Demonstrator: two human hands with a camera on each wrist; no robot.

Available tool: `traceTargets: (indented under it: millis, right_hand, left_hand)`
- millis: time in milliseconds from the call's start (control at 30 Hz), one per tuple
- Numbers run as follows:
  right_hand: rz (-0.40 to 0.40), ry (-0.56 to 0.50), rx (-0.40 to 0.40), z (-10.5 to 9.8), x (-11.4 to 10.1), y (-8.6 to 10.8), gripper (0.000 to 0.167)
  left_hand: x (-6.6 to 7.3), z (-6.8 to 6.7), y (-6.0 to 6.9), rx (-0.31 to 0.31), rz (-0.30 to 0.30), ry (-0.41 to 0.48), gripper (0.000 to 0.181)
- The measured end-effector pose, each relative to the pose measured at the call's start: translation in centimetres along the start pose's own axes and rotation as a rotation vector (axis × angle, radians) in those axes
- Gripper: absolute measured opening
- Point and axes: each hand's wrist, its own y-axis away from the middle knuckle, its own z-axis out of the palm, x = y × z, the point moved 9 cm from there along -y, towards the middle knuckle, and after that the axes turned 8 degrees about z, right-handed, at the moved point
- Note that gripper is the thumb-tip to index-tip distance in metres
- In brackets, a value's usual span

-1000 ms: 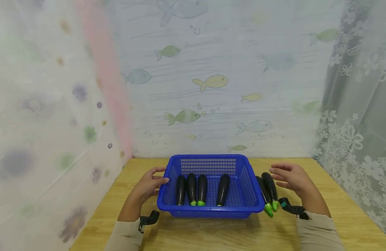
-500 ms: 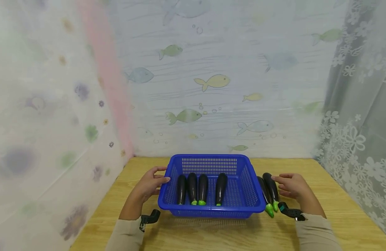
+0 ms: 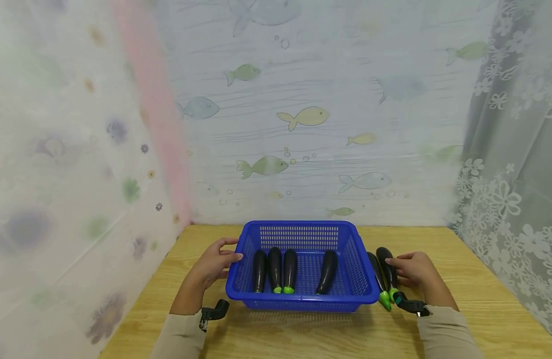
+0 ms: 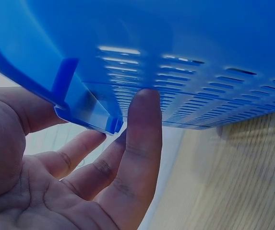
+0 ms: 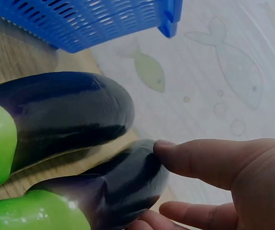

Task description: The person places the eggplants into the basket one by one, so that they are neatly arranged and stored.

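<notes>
A blue plastic basket (image 3: 302, 298) stands on the table. Three dark eggplants (image 3: 274, 269) lie side by side in its left half, and a single eggplant (image 3: 328, 271) leans at an angle farther right. At the left end my left hand (image 3: 213, 260) holds the basket, thumb at the rim and fingers against the outer wall (image 4: 185, 38). Outside the right end lie two more eggplants with green caps. My right hand (image 3: 416, 271) pinches the outer eggplant (image 5: 127, 187) near its rounded dark end; the inner eggplant (image 5: 70, 112) lies untouched between it and the basket.
The wooden table (image 3: 298, 339) ends at the back against a fish-patterned sheet (image 3: 302, 149). Flowered sheeting (image 3: 78, 199) hangs on the left, and a lace-like curtain (image 3: 518, 209) on the right. Each wrist carries a black camera mount (image 3: 215, 311).
My right hand has come down and leftward onto the outer eggplant and now pinches it. Inside the basket, the lone eggplant has shifted to the right and tilted. My left hand stays put.
</notes>
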Motion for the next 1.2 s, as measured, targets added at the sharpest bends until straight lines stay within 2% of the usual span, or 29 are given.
traceTargets:
  millis: [500,933,1200]
  right_hand:
    - [-0.010,0.005,0.035,-0.5,-0.2,0.4,0.064]
    - [-0.024,-0.092,0.000,-1.2,-1.0,1.4,0.073]
    - [-0.055,-0.104,-0.001,-1.7,-1.8,2.0,0.080]
  left_hand:
    - [0.0,0.1,0.0,-0.011,0.004,0.019,0.058]
    - [0.0,0.1,0.0,-0.014,0.003,0.021,0.059]
    - [0.1,0.1,0.1,-0.014,-0.001,0.017,0.059]
